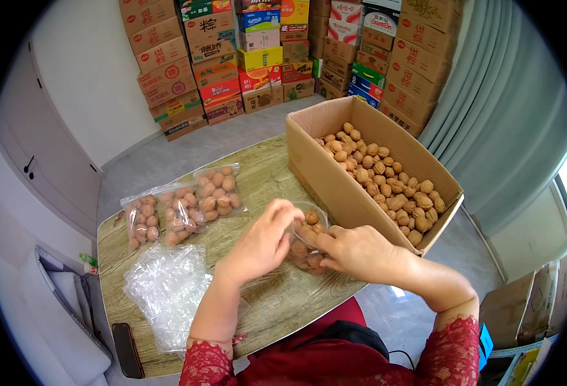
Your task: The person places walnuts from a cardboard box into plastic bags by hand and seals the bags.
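A clear plastic bag of walnuts (308, 248) stands on the wooden-topped table, its mouth toward the far side. At its left rim my left hand (265, 237) is closed, fingers curled and pinching the plastic. My right hand (359, 253) grips the bag's right side with thumb and fingers. Just beyond my right hand is a large open cardboard box (322, 168) holding many loose walnuts (393, 185). Three filled bags lie in a row at the far left of the table: one bag (143, 222), a middle bag (182, 215) and a right bag (219, 193).
A pile of empty clear bags (167, 293) lies left of my left forearm. A dark phone (127, 350) rests at the table's near left corner. Stacked cartons (213, 58) line the far wall. Grey-blue curtains (489, 96) hang at the right, and a grey chair (71, 321) stands at the left.
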`<action>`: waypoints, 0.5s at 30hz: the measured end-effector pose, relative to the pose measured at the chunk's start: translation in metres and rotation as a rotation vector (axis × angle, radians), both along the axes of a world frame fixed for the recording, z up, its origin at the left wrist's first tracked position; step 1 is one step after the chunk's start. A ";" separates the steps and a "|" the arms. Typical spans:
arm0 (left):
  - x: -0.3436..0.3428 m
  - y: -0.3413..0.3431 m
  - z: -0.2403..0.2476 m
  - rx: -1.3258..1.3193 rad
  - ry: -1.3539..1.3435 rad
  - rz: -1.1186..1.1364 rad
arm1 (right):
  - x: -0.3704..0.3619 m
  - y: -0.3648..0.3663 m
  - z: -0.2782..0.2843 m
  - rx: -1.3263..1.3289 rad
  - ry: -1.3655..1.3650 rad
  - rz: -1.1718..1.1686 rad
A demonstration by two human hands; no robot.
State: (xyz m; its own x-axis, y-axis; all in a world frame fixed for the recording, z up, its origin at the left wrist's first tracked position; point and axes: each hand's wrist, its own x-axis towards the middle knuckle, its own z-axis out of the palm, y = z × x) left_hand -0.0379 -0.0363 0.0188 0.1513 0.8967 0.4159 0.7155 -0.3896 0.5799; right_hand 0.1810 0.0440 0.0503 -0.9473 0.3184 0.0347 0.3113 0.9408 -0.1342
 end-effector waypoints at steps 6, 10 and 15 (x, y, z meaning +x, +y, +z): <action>-0.017 0.028 -0.033 0.063 -0.273 0.140 | 0.011 -0.017 -0.021 0.034 0.304 -0.026; -0.033 0.043 -0.063 -0.237 -0.766 -0.049 | 0.018 -0.033 -0.022 -0.079 0.445 -0.065; -0.040 0.045 -0.065 -0.295 -0.870 -0.132 | 0.029 -0.030 -0.036 -0.125 0.603 -0.148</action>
